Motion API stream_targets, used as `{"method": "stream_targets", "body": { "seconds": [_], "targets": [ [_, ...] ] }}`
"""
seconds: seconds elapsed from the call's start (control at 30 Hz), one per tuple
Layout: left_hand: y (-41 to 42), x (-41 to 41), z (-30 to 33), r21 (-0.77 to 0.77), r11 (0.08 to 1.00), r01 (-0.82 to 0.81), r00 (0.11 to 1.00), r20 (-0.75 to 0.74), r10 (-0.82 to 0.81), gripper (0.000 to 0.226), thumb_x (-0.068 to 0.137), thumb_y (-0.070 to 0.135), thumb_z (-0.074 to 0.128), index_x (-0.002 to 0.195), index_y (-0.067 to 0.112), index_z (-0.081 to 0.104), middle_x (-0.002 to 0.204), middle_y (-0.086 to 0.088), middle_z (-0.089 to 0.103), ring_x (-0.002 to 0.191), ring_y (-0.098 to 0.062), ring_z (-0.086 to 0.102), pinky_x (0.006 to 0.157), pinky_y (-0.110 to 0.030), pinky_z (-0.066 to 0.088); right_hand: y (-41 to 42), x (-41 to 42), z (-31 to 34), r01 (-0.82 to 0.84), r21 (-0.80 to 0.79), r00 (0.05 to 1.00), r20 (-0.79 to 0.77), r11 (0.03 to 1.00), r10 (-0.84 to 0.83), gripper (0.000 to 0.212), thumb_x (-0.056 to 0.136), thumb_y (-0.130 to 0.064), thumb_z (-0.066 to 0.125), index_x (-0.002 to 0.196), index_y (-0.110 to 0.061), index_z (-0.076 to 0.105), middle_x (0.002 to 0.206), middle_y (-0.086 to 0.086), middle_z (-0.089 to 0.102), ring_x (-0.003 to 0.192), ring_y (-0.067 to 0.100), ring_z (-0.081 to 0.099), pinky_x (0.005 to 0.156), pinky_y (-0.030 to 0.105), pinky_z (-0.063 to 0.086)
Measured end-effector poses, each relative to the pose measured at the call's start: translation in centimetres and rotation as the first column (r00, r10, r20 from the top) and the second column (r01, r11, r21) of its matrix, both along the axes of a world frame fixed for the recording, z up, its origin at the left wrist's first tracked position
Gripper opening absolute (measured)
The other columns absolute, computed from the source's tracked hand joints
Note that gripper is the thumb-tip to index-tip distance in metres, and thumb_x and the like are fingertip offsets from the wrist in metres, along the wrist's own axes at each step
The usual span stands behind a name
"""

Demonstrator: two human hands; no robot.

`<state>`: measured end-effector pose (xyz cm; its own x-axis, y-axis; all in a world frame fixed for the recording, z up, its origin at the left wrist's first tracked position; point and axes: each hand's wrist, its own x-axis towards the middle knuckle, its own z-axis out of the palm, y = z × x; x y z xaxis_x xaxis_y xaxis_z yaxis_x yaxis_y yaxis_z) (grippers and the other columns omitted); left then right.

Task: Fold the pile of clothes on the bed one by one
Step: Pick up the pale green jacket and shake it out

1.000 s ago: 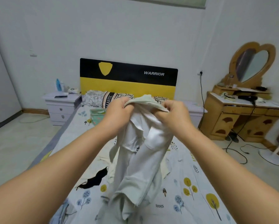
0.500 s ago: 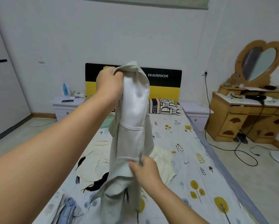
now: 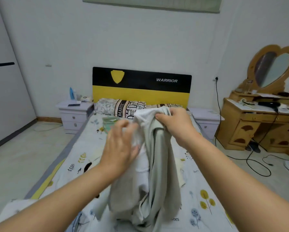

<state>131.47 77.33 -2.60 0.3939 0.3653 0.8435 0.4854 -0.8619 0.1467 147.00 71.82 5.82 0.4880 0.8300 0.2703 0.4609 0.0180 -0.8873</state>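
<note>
You face plain white walls and a pale tiled floor. A black-and-yellow headboard stands between two white bedside cabinets. At your right stands a wooden dressing table with a heart-shaped mirror.

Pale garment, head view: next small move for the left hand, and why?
Probably take hold of the garment's top edge beside the right hand, then spread it. The right hand alone grips the top, the cloth hangs bunched over the bed, and the left hand looks blurred with loose fingers beside it, apparently gripping nothing.
</note>
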Motion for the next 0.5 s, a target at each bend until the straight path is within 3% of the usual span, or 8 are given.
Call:
{"method": "stream_targets", "body": {
  "seconds": [0.07,0.1,0.17,0.23,0.37,0.43,0.5],
  "targets": [
    [-0.8,0.6,0.1,0.407,0.895,0.183,0.979,-0.160,-0.127,0.039,0.077,0.001,0.049,0.113,0.017,0.047,0.110,-0.009,0.038,0.097,-0.022,0.045,0.082,-0.034,0.038,0.7,-0.4,0.7,-0.058,-0.039,0.998,0.021,0.998,0.059,0.023,0.084,-0.016,0.065,0.069,0.000,0.059,0.066,0.009,0.053,0.063,0.017,0.046,0.058,0.027,0.032],
    [-0.9,0.9,0.3,0.506,0.836,0.214,0.967,-0.231,-0.108,0.038,0.080,-0.002,0.040,0.108,0.020,0.052,0.109,-0.007,0.039,0.098,-0.020,0.045,0.083,-0.034,0.036,0.9,-0.7,0.9,-0.089,-0.061,0.996,0.023,0.994,0.090,0.025,0.084,-0.017,0.065,0.078,0.007,0.061,0.069,0.011,0.053,0.064,0.018,0.045,0.058,0.029,0.032],
    [-0.8,1.3,1.1,0.561,0.803,0.202,0.952,-0.306,-0.026,0.036,0.081,-0.001,0.034,0.088,0.022,0.062,0.108,-0.003,0.044,0.098,-0.018,0.047,0.081,-0.032,0.035,1.1,-0.8,1.2,-0.125,-0.102,0.991,0.028,0.987,0.129,0.036,0.084,-0.018,0.065,0.093,0.015,0.057,0.073,0.011,0.050,0.066,0.019,0.043,0.058,0.031,0.031],
    [-0.5,1.5,2.0,0.563,0.799,0.212,0.937,-0.349,-0.003,0.034,0.082,-0.001,0.039,0.073,0.021,0.064,0.105,0.001,0.055,0.099,-0.016,0.048,0.080,-0.030,0.034,0.9,-0.4,1.4,-0.126,-0.129,0.992,0.013,0.984,0.129,0.038,0.085,-0.020,0.065,0.097,0.015,0.056,0.076,0.012,0.051,0.068,0.020,0.045,0.061,0.034,0.034],
    [-0.4,2.2,3.3,0.513,0.804,0.301,0.884,-0.467,-0.033,0.023,0.078,-0.001,0.051,0.076,0.019,0.062,0.101,0.004,0.067,0.112,-0.014,0.053,0.097,-0.032,0.031,-0.4,1.7,0.2,-0.090,-0.158,0.984,-0.168,0.983,0.063,0.018,0.091,-0.017,0.059,0.075,-0.007,0.060,0.067,0.007,0.061,0.061,0.020,0.059,0.062,0.034,0.052],
    [-0.4,2.7,4.0,0.368,0.887,0.280,0.881,-0.464,-0.086,0.015,0.072,0.001,0.063,0.073,0.016,0.061,0.086,0.001,0.067,0.104,-0.017,0.062,0.103,-0.033,0.028,-1.4,2.2,-1.4,-0.066,-0.195,0.962,-0.271,0.979,0.011,0.025,0.095,-0.022,0.052,0.074,-0.009,0.056,0.059,0.007,0.059,0.049,0.018,0.057,0.054,0.030,0.051],
    [0.2,3.3,4.8,0.130,0.964,0.234,0.885,-0.438,-0.156,0.017,0.070,0.001,0.067,0.070,0.015,0.057,0.070,0.000,0.061,0.084,-0.021,0.064,0.106,-0.037,0.031,-2.4,2.1,-3.6,-0.063,-0.243,0.948,-0.318,0.968,-0.018,0.032,0.098,-0.031,0.043,0.077,-0.011,0.055,0.062,0.008,0.058,0.049,0.019,0.053,0.055,0.029,0.047]
  ]
}}
